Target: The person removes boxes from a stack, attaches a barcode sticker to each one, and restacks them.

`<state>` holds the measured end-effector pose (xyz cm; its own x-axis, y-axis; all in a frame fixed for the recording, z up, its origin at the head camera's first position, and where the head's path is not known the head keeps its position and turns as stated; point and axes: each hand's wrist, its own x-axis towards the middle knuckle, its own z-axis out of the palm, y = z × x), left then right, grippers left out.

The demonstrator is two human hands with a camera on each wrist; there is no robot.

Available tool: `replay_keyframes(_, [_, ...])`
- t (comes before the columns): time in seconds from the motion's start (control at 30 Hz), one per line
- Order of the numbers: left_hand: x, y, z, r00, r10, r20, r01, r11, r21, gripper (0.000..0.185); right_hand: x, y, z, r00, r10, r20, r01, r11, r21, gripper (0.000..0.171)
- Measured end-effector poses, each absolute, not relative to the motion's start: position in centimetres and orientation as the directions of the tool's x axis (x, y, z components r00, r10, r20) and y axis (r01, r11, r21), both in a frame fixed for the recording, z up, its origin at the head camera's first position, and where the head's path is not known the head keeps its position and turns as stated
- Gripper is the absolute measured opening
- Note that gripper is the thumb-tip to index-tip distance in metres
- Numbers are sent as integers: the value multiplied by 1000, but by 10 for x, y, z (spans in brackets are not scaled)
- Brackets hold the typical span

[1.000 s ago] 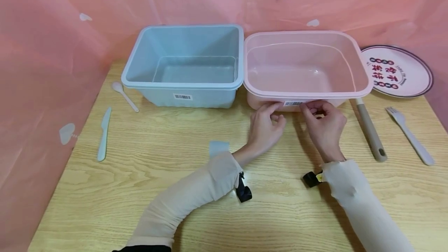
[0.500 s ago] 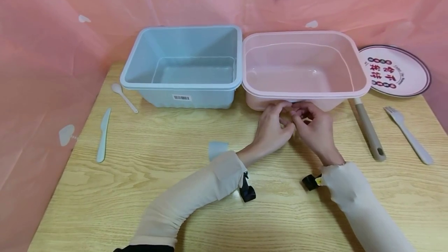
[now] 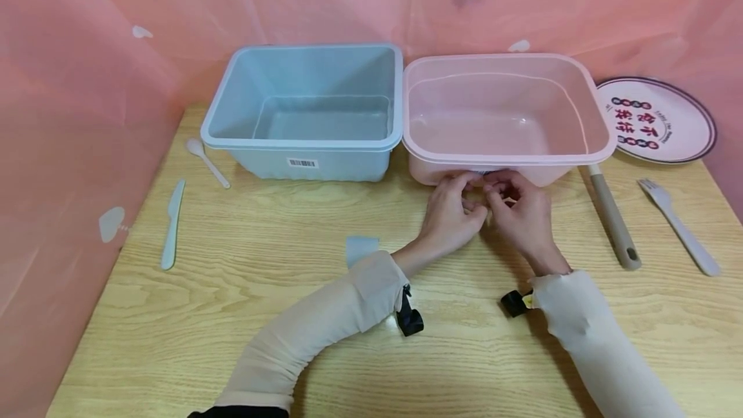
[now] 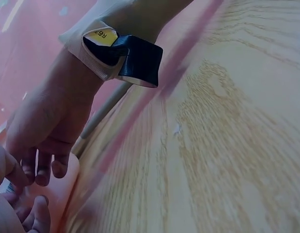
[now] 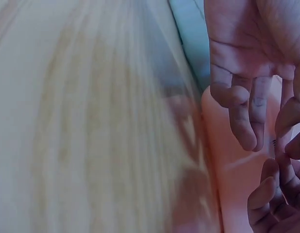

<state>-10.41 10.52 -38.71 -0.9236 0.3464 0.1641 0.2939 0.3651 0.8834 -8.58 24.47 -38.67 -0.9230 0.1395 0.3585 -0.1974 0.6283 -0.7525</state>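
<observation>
Both hands meet at the front wall of a pink plastic bin (image 3: 557, 174), under its rim. My left hand (image 3: 453, 211) touches near the barcode label (image 3: 479, 172), its thumb and forefinger close to those of my right hand (image 3: 522, 215). The fingers cover most of the label. In the right wrist view, the other fingers of the left hand (image 5: 252, 73) hang loosely bent in front of the bin wall (image 5: 237, 184). The right hand (image 4: 47, 126) appears likewise in the left wrist view. Whether either hand pinches the label is hidden.
A blue bin (image 3: 302, 144) with a barcode label stands left of the pink one. Leftward lie a spoon (image 3: 206, 161) and a knife (image 3: 172, 224). A pale blue piece (image 3: 361, 248) lies by the left sleeve. At right are a grey handle (image 3: 614, 218), a fork (image 3: 679, 228) and a plate (image 3: 685, 121).
A second ago the hands were apart at the two ends of the label. They came together over its middle and have stayed nearly still for the last half second.
</observation>
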Motion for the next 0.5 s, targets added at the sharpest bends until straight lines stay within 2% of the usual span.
replay_keyframes(0.17, [-104, 104, -387, -921, 349, 173, 296, 337, 894, 44, -86, 245, -386, -917, 151, 370, -199, 630, -751, 13])
replay_keyframes(0.37, [-105, 102, -389, -927, 348, 140, 278, 388, 879, 47, -87, 246, -393, -908, 134, 397, -225, 643, -732, 12])
replay_keyframes(0.5, [-102, 99, -389, -911, 386, 144, 285, 337, 897, 43, -84, 244, -392, -908, 128, 399, -225, 656, -721, 14])
